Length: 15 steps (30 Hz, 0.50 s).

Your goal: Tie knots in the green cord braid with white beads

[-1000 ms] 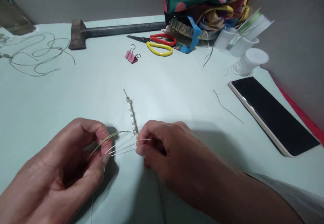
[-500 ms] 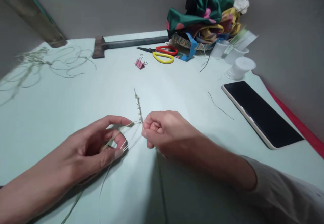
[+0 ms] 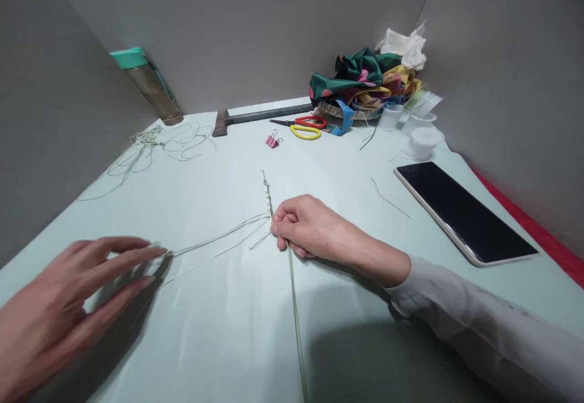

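A short knotted braid of pale green and white cord lies on the pale table, its thin tip pointing away from me. At its lower end my right hand is closed in a pinch on the cords, and green strands run from under it toward the near edge. My left hand is at the left, its long fingers stretched and its fingertips on pale cords that stretch over from the braid. Its thumb is apart from the other fingers. A small loop of cord lies between the hands.
Behind are a bottle, tangled cords, a hammer, a pink binder clip, scissors, bunched fabric and white spools. A phone and loose cord lie right.
My left hand has moved left and away from the braid, and the cords between them stretch out longer. My right hand keeps its pinch. The view has shifted, showing the whole bottle.
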Tool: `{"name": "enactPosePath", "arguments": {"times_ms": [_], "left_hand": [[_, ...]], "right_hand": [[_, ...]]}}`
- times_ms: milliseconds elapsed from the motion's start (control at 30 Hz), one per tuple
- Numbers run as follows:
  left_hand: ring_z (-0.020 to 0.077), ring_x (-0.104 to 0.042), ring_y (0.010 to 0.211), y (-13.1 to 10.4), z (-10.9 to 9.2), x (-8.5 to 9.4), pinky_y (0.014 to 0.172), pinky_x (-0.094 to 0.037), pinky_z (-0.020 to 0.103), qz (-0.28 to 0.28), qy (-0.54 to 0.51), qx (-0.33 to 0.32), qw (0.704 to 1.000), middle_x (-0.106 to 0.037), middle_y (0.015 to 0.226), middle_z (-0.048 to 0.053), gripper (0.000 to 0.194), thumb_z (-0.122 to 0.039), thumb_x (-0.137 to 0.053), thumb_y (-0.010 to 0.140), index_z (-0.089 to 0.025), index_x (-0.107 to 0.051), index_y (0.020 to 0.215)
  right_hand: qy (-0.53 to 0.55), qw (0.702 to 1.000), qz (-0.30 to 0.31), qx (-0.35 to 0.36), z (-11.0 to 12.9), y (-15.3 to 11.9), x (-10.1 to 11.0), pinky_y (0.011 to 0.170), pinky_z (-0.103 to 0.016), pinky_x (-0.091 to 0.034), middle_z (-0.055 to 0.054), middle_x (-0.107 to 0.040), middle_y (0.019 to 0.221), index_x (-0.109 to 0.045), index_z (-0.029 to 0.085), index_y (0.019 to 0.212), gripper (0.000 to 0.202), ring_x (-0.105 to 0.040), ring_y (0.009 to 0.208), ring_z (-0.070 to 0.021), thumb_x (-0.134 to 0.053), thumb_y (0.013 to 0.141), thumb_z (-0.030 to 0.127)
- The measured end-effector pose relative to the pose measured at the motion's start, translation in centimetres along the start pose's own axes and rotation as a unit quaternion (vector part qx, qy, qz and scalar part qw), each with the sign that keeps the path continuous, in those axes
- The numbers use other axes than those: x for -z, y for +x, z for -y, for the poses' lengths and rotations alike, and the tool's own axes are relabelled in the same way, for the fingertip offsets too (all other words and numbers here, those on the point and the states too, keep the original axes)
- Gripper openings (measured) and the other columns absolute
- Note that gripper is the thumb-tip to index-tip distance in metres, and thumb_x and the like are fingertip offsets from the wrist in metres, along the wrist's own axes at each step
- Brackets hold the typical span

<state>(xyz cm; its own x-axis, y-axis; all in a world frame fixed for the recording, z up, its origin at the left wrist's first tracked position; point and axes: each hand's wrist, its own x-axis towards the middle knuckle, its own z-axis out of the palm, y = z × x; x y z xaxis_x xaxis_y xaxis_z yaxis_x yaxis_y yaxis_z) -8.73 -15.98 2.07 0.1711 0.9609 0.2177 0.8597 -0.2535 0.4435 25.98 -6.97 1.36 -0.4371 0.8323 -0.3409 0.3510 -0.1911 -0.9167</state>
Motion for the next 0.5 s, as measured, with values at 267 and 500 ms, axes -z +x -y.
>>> {"name": "enactPosePath", "arguments": {"times_ms": [267, 500], "left_hand": [[0.0199, -0.084, 0.096, 4.5, -7.4, -6.3, 0.083, -0.063, 0.027, 0.038, -0.066, -0.226, 0.971, -0.087, 0.124, 0.001, 0.031, -0.019, -0.064, 0.112, -0.033, -0.077, 0.137], [0.0134, -0.071, 0.057, 8.4, -8.8, -8.9, 0.055, -0.053, 0.023, 0.049, -0.068, -0.210, 0.974, -0.080, 0.080, -0.004, 0.017, -0.021, -0.057, 0.115, -0.025, -0.069, 0.103]], "right_hand": [[0.028, 0.999, 0.013, -0.009, -0.2, 0.2, 0.0, 0.049, -0.021, -0.038, 0.003, -0.071, 0.071, -0.064, 0.019, 0.080, 0.026, -0.049, 0.050, -0.0059, -0.062, 0.104, 0.008], [0.074, 0.996, 0.033, -0.030, -0.4, -0.3, 0.3, 0.050, -0.022, -0.040, 0.004, -0.071, 0.078, -0.064, 0.020, 0.087, 0.020, -0.049, 0.052, -0.0063, -0.061, 0.105, 0.012]]}}
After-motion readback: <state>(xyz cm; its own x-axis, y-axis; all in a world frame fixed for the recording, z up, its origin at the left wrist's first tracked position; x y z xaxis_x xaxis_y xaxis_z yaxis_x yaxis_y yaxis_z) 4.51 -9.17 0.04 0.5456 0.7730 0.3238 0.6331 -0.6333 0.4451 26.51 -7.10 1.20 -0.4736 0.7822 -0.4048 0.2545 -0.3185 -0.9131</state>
